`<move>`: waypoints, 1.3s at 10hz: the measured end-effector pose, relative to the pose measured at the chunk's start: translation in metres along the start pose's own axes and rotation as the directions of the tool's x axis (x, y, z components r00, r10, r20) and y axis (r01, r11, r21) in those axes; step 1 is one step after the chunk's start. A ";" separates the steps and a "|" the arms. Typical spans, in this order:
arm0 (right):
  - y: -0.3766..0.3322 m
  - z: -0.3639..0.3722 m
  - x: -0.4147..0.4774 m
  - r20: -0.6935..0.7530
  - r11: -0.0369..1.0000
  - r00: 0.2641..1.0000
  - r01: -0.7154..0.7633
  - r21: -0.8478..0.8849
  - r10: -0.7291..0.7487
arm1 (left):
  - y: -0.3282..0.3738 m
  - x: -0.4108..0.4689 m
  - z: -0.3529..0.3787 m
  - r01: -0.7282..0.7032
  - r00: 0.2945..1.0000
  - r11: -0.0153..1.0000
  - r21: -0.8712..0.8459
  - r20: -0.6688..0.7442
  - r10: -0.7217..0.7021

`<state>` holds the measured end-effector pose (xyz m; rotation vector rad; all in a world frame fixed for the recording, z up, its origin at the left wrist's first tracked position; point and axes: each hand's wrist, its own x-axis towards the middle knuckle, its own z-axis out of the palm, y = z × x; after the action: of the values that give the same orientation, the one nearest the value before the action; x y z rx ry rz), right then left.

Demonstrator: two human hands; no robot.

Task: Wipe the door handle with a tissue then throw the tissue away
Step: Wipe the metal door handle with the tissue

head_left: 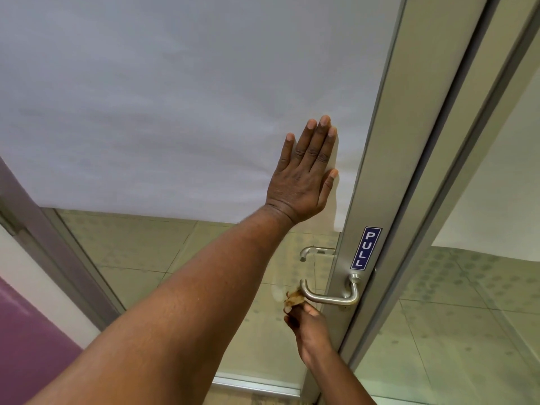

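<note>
A silver lever door handle (336, 298) sticks out from the metal door frame under a blue PULL sticker (366, 248). My right hand (311, 331) reaches up from below and pinches a small crumpled brownish tissue (293, 299) against the free left end of the handle. My left hand (306, 173) lies flat, fingers spread, on the frosted white part of the glass door (175, 97), above and left of the handle. It holds nothing.
A second handle (311, 252) shows through the clear lower glass on the door's other side. Tiled floor (140, 247) lies beyond the glass. A purple wall (26, 346) stands at the left, another glass panel (467, 317) at the right.
</note>
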<state>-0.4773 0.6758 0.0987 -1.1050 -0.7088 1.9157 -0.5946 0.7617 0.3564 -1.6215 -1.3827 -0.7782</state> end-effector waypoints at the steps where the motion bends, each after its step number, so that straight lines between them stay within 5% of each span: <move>1: 0.001 -0.016 -0.012 0.031 0.981 0.999 0.028 -0.193 -0.023 | 0.000 0.000 0.001 0.005 1.000 1.000 0.011 0.004 -0.005; 2: -0.001 -0.037 -0.019 0.009 0.953 0.998 0.064 -0.295 -0.065 | 0.000 0.000 0.001 0.006 1.000 1.000 0.017 0.004 -0.006; 4: -0.009 -0.069 -0.020 -0.096 0.998 0.994 0.043 -0.052 -0.048 | 0.000 0.000 -0.003 0.003 1.000 1.000 0.027 0.003 -0.003; 6: -0.019 -0.091 -0.022 -0.047 0.991 0.998 0.057 0.124 -0.052 | 0.002 0.001 -0.005 0.000 1.000 1.000 0.031 0.007 0.000; 8: -0.026 -0.102 -0.027 -0.088 0.993 0.989 0.112 -0.035 -0.115 | 0.003 0.002 -0.007 0.004 1.000 0.999 0.033 0.008 -0.005; 10: -0.032 -0.106 -0.027 -0.062 0.988 0.991 0.120 0.096 -0.114 | 0.004 0.002 -0.009 0.007 1.000 1.000 0.026 0.014 -0.007; 13: -0.035 -0.104 -0.031 -0.129 0.984 0.977 0.177 0.032 -0.172 | 0.004 0.001 -0.007 0.002 1.000 0.999 0.033 0.015 -0.003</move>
<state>-0.3639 0.6762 0.0911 -1.0893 -0.6686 1.6904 -0.5898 0.7557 0.3597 -1.6034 -1.4016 -0.7423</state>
